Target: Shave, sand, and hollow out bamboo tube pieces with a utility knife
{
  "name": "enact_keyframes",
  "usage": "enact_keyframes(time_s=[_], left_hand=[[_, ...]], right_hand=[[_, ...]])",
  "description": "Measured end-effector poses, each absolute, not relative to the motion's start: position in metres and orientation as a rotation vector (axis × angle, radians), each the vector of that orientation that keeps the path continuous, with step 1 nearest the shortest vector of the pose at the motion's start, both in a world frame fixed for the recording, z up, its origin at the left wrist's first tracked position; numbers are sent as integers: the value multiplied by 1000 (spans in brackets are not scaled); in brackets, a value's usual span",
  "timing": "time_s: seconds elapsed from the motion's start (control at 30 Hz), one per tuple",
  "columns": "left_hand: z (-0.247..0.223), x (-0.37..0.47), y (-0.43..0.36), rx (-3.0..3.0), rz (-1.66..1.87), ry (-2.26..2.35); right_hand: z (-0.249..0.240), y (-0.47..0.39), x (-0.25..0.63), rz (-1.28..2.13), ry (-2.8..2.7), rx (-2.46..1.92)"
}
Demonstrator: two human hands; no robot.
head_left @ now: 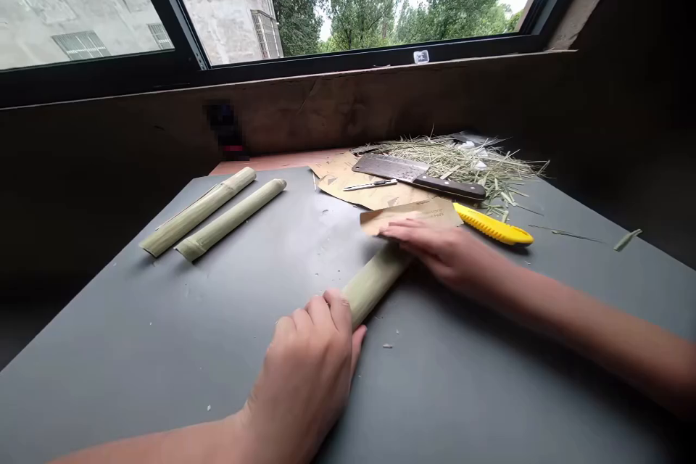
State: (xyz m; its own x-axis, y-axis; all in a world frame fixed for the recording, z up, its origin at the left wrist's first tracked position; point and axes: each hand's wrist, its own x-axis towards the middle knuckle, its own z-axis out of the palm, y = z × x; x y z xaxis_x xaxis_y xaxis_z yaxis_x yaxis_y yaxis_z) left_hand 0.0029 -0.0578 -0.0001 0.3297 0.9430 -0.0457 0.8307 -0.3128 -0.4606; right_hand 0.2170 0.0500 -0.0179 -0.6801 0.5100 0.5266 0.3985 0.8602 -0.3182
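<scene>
My left hand (pixel 312 362) is wrapped round the near end of a split bamboo piece (pixel 376 283) and holds it on the grey table. At its far end my right hand (pixel 435 250) lies over the bamboo, slightly blurred, gripping a folded piece of brown sandpaper (pixel 418 214) with printing on its back. The sandpaper's free part sticks up beyond the fingers, and where it meets the bamboo is hidden. Just past the right hand is a yellow tool handle (pixel 494 225), its front end covered by the sandpaper.
Two more bamboo pieces (pixel 201 210) lie at left. Behind my right hand, a cleaver (pixel 391 168) and a slim metal tool (pixel 370 185) rest on brown sheets (pixel 337 177), beside a pile of bamboo shavings (pixel 451 156). A window (pixel 359 58) is beyond the table.
</scene>
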Motion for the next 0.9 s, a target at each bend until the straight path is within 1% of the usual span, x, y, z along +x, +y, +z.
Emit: enact_keyframes(time_s=[0.03, 0.17, 0.27, 0.4, 0.53, 0.6, 0.67, 0.77, 0.83, 0.9], left_hand=[[0, 3, -57, -2244, 429, -1584], [3, 4, -52, -2271, 411, -1588], [6, 4, -51, -2299, 389, -1647], [17, 0, -39, -2388, 435, -1749], [37, -11, -13, -2620, 495, -1898], [43, -18, -8, -2659, 534, -1895], [40, -23, -13, -2495, 532, -1814], [24, -22, -34, -2258, 306, -1499], [10, -18, -44, -2319, 120, -1231], [-1, -14, -45, -2430, -33, -1082]], right_hand=[[-19, 50, 217, 221, -2387, -708], [-21, 57, 219, 270, -2426, -524], [-23, 63, 221, 209, -2376, -666], [-26, 68, 224, 252, -2487, -527], [-28, 73, 227, 217, -2365, -714], [-28, 72, 226, 220, -2378, -716], [-28, 73, 226, 215, -2398, -704], [-26, 85, 234, 185, -2371, -785], [-25, 94, 244, 163, -2335, -868], [-23, 95, 249, 147, -2311, -929]])
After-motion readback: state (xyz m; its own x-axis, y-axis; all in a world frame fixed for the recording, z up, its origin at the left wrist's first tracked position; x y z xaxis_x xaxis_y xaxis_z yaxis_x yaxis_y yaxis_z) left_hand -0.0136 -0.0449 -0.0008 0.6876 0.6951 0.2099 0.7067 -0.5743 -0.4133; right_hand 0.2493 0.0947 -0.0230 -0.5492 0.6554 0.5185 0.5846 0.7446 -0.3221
